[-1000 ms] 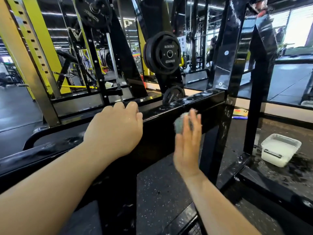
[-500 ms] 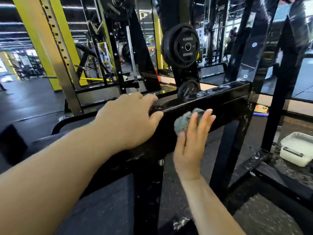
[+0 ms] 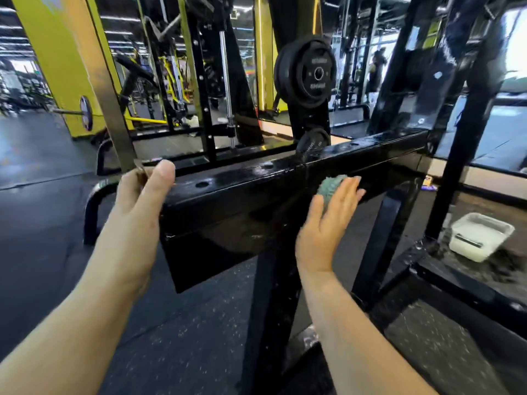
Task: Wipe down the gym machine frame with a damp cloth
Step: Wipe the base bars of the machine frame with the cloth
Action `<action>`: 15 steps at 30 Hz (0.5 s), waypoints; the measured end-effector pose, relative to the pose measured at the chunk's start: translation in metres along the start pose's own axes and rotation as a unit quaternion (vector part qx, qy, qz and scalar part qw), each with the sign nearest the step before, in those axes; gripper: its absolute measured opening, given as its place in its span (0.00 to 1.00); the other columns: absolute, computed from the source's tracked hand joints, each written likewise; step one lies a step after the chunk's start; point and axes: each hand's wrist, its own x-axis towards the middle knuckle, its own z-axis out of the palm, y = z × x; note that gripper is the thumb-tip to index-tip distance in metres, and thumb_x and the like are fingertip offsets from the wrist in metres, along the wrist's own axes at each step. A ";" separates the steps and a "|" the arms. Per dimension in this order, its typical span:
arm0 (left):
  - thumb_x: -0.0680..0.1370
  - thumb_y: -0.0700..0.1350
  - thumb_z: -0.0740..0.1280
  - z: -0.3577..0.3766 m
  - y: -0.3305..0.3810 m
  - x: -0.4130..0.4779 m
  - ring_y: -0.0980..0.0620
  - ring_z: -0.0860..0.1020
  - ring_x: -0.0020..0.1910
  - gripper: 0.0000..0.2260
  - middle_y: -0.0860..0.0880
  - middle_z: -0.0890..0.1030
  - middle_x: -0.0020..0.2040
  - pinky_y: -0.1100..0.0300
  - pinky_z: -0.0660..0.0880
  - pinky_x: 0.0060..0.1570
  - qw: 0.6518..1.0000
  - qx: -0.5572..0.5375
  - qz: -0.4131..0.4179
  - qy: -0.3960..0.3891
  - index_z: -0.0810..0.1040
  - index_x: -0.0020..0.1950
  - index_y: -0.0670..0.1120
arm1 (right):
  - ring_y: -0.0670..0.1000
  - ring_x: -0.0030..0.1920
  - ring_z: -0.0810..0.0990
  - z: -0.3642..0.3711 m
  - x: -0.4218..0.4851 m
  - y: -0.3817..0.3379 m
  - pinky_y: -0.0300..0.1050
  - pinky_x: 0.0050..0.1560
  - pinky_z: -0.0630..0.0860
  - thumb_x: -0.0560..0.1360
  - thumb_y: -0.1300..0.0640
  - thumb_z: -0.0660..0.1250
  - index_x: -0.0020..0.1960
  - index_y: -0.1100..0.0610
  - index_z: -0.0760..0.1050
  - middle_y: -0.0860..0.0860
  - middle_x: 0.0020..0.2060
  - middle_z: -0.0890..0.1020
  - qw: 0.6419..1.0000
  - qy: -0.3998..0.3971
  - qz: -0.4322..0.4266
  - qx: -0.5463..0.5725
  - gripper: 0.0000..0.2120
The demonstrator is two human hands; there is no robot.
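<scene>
A glossy black frame beam (image 3: pixel 256 201) of the gym machine runs across the middle, wet on top. My right hand (image 3: pixel 325 226) presses a small blue-green cloth (image 3: pixel 328 186) flat against the beam's near side, fingers straight. The cloth shows only above my fingertips. My left hand (image 3: pixel 134 212) holds the beam's left end, thumb up on the near top edge, fingers hidden round the far side.
A white tub (image 3: pixel 482 238) of liquid stands on the floor at the right, behind the machine's black uprights (image 3: pixel 456 138). Black weight plates (image 3: pixel 308 72) hang behind the beam. A yellow column (image 3: pixel 62 52) and other racks stand at the left over dark rubber floor.
My left hand has slid from the top of the beam to its left end. The cloth hand stays pressed on the beam's side; the view has shifted left.
</scene>
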 end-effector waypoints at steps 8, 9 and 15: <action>0.72 0.63 0.65 -0.006 -0.001 -0.005 0.56 0.78 0.49 0.17 0.57 0.80 0.47 0.59 0.72 0.47 1.000 0.011 0.027 0.001 0.76 0.52 0.54 | 0.55 0.77 0.51 0.022 -0.080 -0.014 0.56 0.76 0.49 0.84 0.52 0.52 0.78 0.50 0.51 0.46 0.78 0.51 0.888 -0.088 -0.438 -0.105 0.24; 0.74 0.61 0.64 -0.007 0.000 -0.007 0.58 0.77 0.48 0.14 0.57 0.79 0.47 0.62 0.70 0.43 1.000 0.014 0.024 -0.001 0.75 0.53 0.53 | 0.55 0.78 0.50 0.016 -0.062 -0.002 0.57 0.76 0.49 0.84 0.52 0.51 0.78 0.52 0.53 0.45 0.78 0.51 0.922 -0.056 -0.368 -0.104 0.23; 0.76 0.57 0.62 -0.006 0.000 -0.010 0.60 0.74 0.39 0.09 0.55 0.77 0.42 0.64 0.68 0.36 0.999 0.021 0.041 0.017 0.73 0.47 0.52 | 0.50 0.78 0.43 0.030 -0.078 -0.062 0.55 0.76 0.43 0.82 0.47 0.48 0.77 0.48 0.48 0.40 0.76 0.46 0.998 -0.028 -0.057 -0.001 0.25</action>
